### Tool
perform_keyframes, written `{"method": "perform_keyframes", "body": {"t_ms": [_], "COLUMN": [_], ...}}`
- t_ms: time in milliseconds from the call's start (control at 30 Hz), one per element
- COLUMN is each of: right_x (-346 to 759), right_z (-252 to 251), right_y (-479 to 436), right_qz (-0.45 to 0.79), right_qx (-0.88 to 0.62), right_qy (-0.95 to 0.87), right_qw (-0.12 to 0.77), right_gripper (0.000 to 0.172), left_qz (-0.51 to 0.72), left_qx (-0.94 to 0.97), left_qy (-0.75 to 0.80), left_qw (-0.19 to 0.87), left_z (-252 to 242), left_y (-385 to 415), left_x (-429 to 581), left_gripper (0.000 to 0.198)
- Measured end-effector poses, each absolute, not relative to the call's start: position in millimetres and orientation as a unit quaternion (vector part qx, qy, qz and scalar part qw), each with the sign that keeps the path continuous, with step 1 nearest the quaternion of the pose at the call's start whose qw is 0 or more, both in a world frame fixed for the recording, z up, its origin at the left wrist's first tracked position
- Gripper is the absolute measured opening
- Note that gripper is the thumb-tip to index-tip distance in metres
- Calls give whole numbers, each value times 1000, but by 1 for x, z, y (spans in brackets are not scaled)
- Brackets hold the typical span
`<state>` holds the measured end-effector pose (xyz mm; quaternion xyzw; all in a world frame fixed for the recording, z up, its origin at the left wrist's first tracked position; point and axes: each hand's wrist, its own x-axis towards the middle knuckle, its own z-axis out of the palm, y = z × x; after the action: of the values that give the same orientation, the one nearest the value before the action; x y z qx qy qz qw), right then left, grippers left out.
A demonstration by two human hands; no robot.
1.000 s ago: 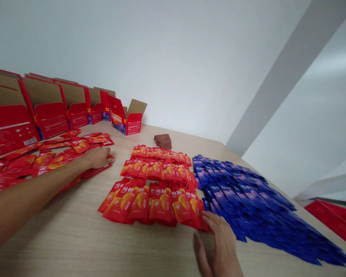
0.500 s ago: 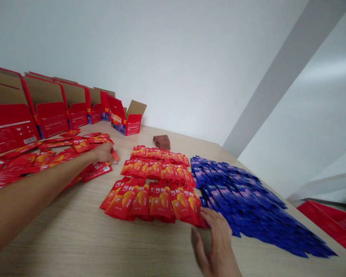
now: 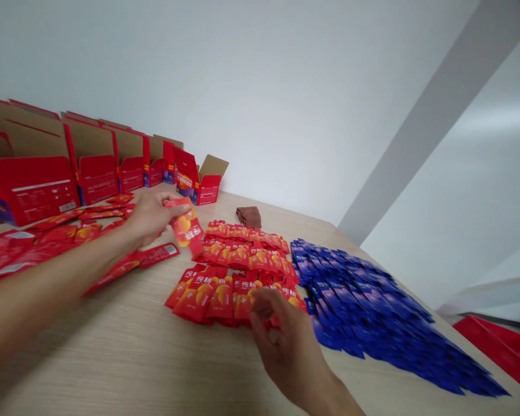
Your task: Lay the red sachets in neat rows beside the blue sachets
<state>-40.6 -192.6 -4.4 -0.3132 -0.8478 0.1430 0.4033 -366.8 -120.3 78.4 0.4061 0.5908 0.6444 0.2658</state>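
My left hand is raised over the table and holds one red sachet by its top edge. My right hand hovers over the near row of laid-out red sachets, fingers curled; red shows between them, but I cannot tell whether they grip a sachet. More red sachets lie in rows behind. A loose heap of red sachets lies at the left under my left arm.
A wide spread of blue sachets covers the table's right side. Open red cartons line the back left by the wall. A brown cloth lies behind the red rows. A red tray sits off the right edge.
My left hand has lifted a red sachet out of the left heap and carried it right. My right hand has risen from the table and curled over the near red row.
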Motion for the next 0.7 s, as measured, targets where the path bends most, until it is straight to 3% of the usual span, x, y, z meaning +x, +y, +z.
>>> {"method": "perform_keyframes", "body": {"t_ms": [67, 233, 367, 433, 567, 700], "right_x": [-73, -128, -137, -135, -134, -138], "right_z": [3, 7, 6, 4, 1, -3], "right_y": [-189, -161, -135, -126, -121, -122], "right_qz": [247, 267, 233, 227, 224, 239], "right_qx": [-343, -363, -336, -333, -356, -356], "right_qy": [-831, -789, -810, -821, -815, -813], "right_qw": [360, 417, 420, 405, 397, 394], "right_gripper": [35, 96, 94, 94, 112, 114], "left_qz": [692, 737, 742, 750, 768, 769], "left_qx": [358, 293, 226, 210, 193, 192], "left_qy": [537, 437, 376, 362, 356, 352], "left_qw": [323, 424, 507, 512, 496, 498], "left_z": [74, 47, 26, 19, 10, 0], "left_y": [-134, -172, -191, -194, -197, -200], "left_x": [-341, -284, -260, -256, -253, -251], "left_gripper": [26, 35, 30, 31, 39, 52]}}
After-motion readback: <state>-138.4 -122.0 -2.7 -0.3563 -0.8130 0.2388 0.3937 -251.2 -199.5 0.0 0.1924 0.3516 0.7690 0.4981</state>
